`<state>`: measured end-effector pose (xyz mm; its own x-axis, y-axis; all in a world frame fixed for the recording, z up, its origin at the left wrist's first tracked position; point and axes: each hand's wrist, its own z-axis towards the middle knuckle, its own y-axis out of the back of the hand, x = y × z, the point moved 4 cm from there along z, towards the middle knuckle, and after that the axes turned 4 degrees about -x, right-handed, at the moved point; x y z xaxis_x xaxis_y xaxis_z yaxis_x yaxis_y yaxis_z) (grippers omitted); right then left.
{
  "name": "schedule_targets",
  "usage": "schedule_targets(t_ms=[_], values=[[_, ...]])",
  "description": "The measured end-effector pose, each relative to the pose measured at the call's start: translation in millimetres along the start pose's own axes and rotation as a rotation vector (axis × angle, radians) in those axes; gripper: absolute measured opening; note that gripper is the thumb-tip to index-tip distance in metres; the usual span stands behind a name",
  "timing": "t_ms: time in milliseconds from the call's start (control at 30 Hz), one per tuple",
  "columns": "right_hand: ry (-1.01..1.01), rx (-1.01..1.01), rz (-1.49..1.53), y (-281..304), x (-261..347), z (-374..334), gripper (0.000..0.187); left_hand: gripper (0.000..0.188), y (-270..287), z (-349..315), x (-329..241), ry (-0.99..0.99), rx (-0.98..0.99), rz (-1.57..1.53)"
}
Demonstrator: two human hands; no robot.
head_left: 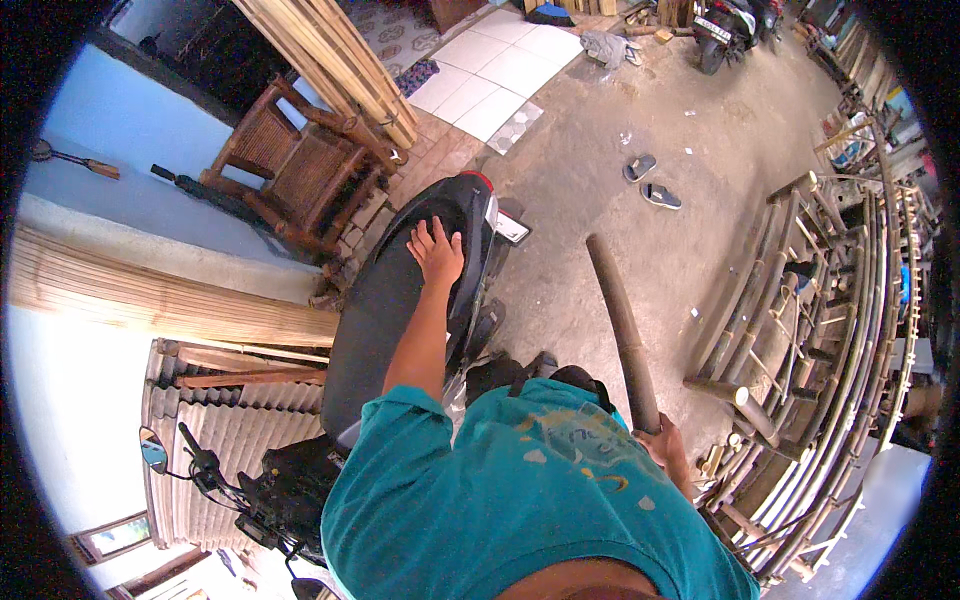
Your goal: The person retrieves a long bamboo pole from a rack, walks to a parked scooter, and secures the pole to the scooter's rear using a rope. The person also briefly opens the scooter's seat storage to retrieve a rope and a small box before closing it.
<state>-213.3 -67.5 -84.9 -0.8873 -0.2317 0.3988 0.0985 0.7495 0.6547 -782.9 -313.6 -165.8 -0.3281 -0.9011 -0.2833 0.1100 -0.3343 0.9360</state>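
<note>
My left hand (436, 254) lies flat with fingers spread on the rear of a black motorcycle seat (385, 310). The bike's red tail light (478, 181) and white plate (512, 228) show just beyond it. Down at my right side, my right hand (668, 446) is wrapped round the near end of a thick brown bamboo pole (622, 325). The pole points forward and slightly left over the floor, its far end free. Part of the right hand is hidden by the pole and my teal shirt.
Bamboo frames and long poles (760, 300) line the right side. Two sandals (650, 182) lie on the concrete floor ahead. At the left stand a wooden chair (300, 165), upright bamboo slats (335, 60) and corrugated sheets (230, 440). Another motorcycle (725, 35) is parked far off.
</note>
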Motion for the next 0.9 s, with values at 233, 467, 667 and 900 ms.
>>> schedule_targets(t_ms=[233,467,667,900], values=[[0.174,-0.064,0.010,26.3,127.9,-7.4,0.084,0.067,-5.5,8.3,-1.1,0.124,0.221,-0.041],[0.443,-0.036,-0.167,17.0,226.6,-0.1,0.095,0.070,4.4,9.1,42.4,0.082,0.203,-0.379],[0.596,0.039,-0.181,-39.3,299.5,-15.1,0.087,0.063,37.9,-101.4,85.6,-0.058,0.033,-0.524],[0.740,0.069,-0.292,-115.8,350.4,20.9,0.095,0.058,66.5,-210.4,89.4,0.183,0.046,-0.743]])
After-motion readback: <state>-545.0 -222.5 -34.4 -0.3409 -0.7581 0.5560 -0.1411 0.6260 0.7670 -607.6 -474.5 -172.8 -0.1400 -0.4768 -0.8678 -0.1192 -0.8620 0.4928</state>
